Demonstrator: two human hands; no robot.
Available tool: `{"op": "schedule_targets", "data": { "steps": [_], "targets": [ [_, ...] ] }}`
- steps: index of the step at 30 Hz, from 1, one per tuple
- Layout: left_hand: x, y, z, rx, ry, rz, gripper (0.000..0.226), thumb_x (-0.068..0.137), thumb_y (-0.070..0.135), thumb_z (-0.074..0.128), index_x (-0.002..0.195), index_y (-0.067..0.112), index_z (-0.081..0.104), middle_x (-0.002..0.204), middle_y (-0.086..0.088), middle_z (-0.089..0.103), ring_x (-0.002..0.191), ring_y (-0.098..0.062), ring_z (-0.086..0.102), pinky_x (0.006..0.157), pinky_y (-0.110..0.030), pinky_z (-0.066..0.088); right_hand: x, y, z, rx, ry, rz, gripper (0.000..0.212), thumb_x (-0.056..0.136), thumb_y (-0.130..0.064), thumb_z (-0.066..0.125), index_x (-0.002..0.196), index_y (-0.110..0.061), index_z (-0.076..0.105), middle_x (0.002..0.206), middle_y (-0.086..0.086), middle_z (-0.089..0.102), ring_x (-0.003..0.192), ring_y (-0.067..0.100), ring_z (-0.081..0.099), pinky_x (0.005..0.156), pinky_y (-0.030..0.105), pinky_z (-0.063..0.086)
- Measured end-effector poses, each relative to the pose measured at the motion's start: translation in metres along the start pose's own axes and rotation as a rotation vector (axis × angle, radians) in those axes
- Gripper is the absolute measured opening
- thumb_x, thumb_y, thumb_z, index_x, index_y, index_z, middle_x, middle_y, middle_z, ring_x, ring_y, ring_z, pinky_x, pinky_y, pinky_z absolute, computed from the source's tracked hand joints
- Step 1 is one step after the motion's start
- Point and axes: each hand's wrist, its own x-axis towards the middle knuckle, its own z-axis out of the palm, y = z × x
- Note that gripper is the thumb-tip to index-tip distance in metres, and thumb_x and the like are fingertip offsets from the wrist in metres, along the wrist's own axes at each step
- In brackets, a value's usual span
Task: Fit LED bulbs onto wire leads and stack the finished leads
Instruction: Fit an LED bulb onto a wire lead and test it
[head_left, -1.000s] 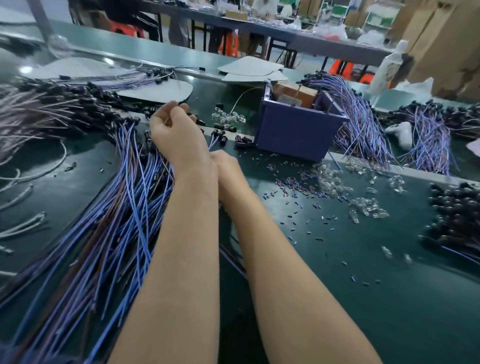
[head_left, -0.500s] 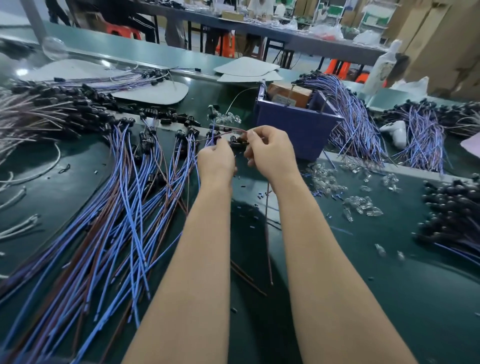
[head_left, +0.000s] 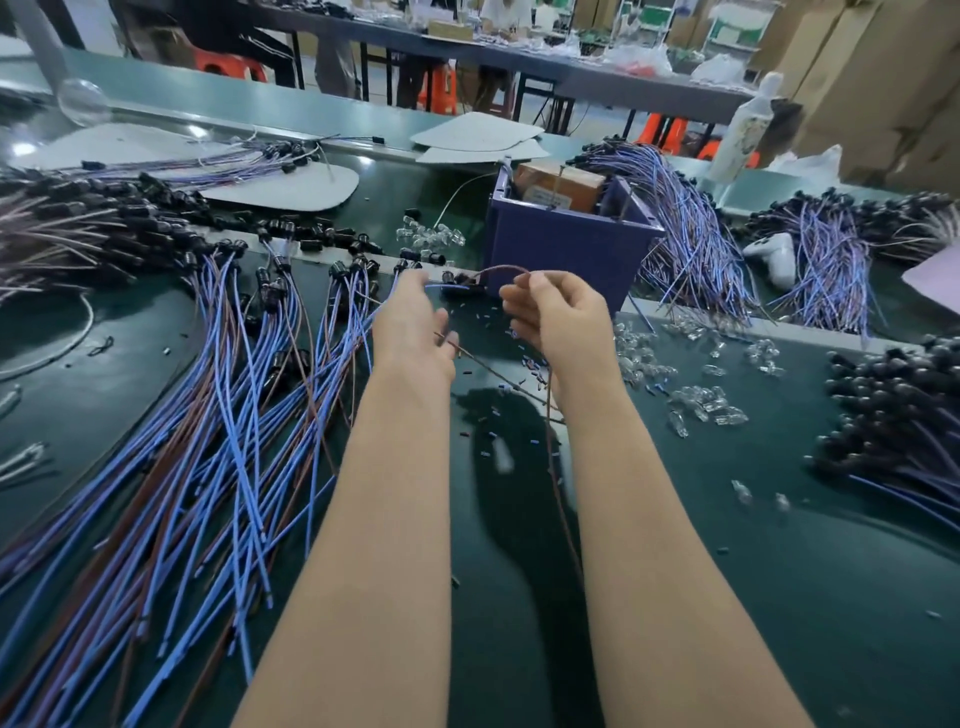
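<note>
Right hand (head_left: 558, 322) grip: narrow, with thumb and forefinger pinching the brown strand of a wire lead (head_left: 498, 269). The strand arcs over to the black holder (head_left: 462, 287) just in front of the purple bin (head_left: 561, 260).

Left hand (head_left: 415, 322) grip: fingers curled on the same lead's blue strand. The brown tail passes under the thumb and trails down-frame between the forearms.

The bin, upper centre, holds a brown cardboard box (head_left: 563, 184). Loose clear LED bulbs (head_left: 701, 405) lie right of the hands. A spread of leads (head_left: 234, 415) covers the left of the bench (head_left: 727, 571). A holder-tipped pile (head_left: 893, 405) sits at the right edge. Bare bench shows at lower right.
</note>
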Motion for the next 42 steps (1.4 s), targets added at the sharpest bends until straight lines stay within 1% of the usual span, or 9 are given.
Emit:
{"op": "schedule_targets", "data": {
  "steps": [4, 7, 21, 24, 27, 30, 35, 38, 42],
  "targets": [
    [-0.013, -0.012, 0.011, 0.553, -0.117, 0.116, 0.023, 0.090, 0.027, 0.054, 0.107, 0.016, 0.063, 0.105, -0.006, 0.068, 0.103, -0.025, 0.058, 0.088, -0.034, 0.050, -0.002, -0.014, -0.007, 0.341, 0.016, 0.006, 0.023, 0.100, -0.012, 0.042, 0.083, -0.017, 0.058, 0.082, -0.002, 0.072, 0.086, 0.016, 0.068, 0.089, 0.036, 0.052],
    [-0.016, -0.016, 0.014, 1.030, 0.113, 0.457, 0.041, 0.092, 0.019, 0.044, 0.131, 0.027, 0.052, 0.153, -0.009, 0.025, 0.136, -0.032, 0.029, 0.112, -0.043, 0.028, -0.003, -0.026, -0.024, 0.485, 0.045, -0.050, 0.022, 0.100, -0.012, 0.041, 0.086, -0.016, 0.058, 0.081, -0.001, 0.073, 0.082, 0.017, 0.069, 0.083, 0.034, 0.054],
    [-0.020, -0.007, 0.016, 1.215, 0.505, 0.878, 0.036, 0.088, 0.033, 0.053, 0.122, 0.029, 0.060, 0.123, -0.013, 0.046, 0.116, -0.034, 0.040, 0.092, -0.039, 0.028, -0.014, -0.008, -0.130, 1.207, 0.065, -0.041, 0.037, 0.101, -0.023, 0.040, 0.076, -0.012, 0.066, 0.085, 0.009, 0.074, 0.079, 0.020, 0.072, 0.076, 0.033, 0.057],
    [-0.029, -0.009, 0.035, 0.976, 0.161, 1.185, 0.025, 0.094, 0.030, 0.049, 0.108, 0.018, 0.066, 0.103, -0.011, 0.061, 0.098, -0.028, 0.055, 0.085, -0.031, 0.039, -0.014, -0.004, -0.130, 1.211, 0.088, -0.001, 0.041, 0.101, -0.022, 0.036, 0.081, -0.007, 0.068, 0.086, 0.010, 0.073, 0.078, 0.020, 0.072, 0.073, 0.033, 0.058],
    [-0.051, -0.028, 0.058, 0.770, -0.581, 0.488, 0.042, 0.100, 0.043, 0.036, 0.093, 0.014, 0.065, 0.096, -0.010, 0.067, 0.086, -0.025, 0.064, 0.084, -0.036, 0.050, -0.012, -0.003, -0.126, 1.216, 0.138, 0.039, 0.020, 0.101, -0.021, 0.037, 0.111, -0.013, 0.053, 0.084, 0.011, 0.073, 0.074, 0.020, 0.072, 0.067, 0.031, 0.059],
    [-0.061, -0.054, 0.061, 0.865, -0.911, -0.095, 0.061, 0.093, 0.063, 0.024, 0.094, 0.019, 0.067, 0.102, -0.002, 0.068, 0.088, -0.016, 0.067, 0.080, -0.029, 0.051, -0.010, -0.001, -0.125, 1.084, 0.301, 0.032, 0.015, 0.102, -0.016, 0.036, 0.101, -0.012, 0.051, 0.069, 0.010, 0.071, 0.060, 0.016, 0.070, 0.057, 0.026, 0.058],
    [-0.051, -0.074, 0.054, 1.356, -0.948, 0.347, 0.052, 0.091, 0.058, 0.044, 0.121, 0.018, 0.058, 0.118, 0.005, 0.063, 0.103, -0.009, 0.059, 0.089, -0.022, 0.045, -0.005, 0.001, -0.124, 0.816, 0.506, 0.000, 0.024, 0.102, -0.013, 0.036, 0.082, -0.017, 0.047, 0.051, -0.002, 0.064, 0.041, 0.005, 0.056, 0.042, 0.015, 0.045],
    [-0.051, -0.079, 0.053, 1.140, -0.956, 0.170, 0.057, 0.095, 0.056, 0.035, 0.124, 0.013, 0.057, 0.124, -0.004, 0.062, 0.101, -0.015, 0.061, 0.093, -0.029, 0.046, -0.003, 0.004, -0.122, 0.753, 0.532, -0.002, 0.023, 0.102, -0.014, 0.037, 0.082, -0.019, 0.048, 0.050, -0.004, 0.062, 0.039, 0.004, 0.049, 0.042, 0.015, 0.040],
    [-0.055, -0.078, 0.053, 0.936, -0.894, -0.145, 0.056, 0.098, 0.054, 0.024, 0.109, 0.009, 0.055, 0.091, -0.010, 0.070, 0.059, -0.016, 0.062, 0.058, -0.023, 0.051, -0.004, 0.006, -0.124, 0.682, 0.573, 0.029, 0.024, 0.102, -0.015, 0.037, 0.081, -0.019, 0.049, 0.048, -0.007, 0.062, 0.042, 0.004, 0.054, 0.045, 0.016, 0.043]
  ]
}}
